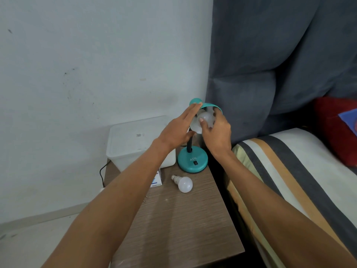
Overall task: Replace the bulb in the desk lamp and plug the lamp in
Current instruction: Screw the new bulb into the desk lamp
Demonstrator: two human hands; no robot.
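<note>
— Nearest on the table (173,219)?
— A spare bulb (184,184), lying on its side, screw cap pointing left and away, well apart from both hands. Just left of it, a small box (157,179), half hidden by the forearm.

— Next back?
— The lamp's round base (192,161), standing on the far right corner, neck rising behind it. Left of that, a clear plastic tub (135,140). A black cord (101,172) drooping off the far left edge; plug not visible (so probably not plugged in yet).

— Then the hands?
— Up at the shade (211,107). Right hand (217,132) curled round the bulb in the shade (202,120), thumb across its dome, fingertips on the far side. Left hand (177,130) spread, fingers straight, laid along the shade's left rim, steadying rather than gripping.

— Which way does the bulb run?
— Dome toward the wearer and down, cap up and away into the shade. Turning axis along that line; right hand already on it, so closer. Going in or coming out: cannot tell.
</note>
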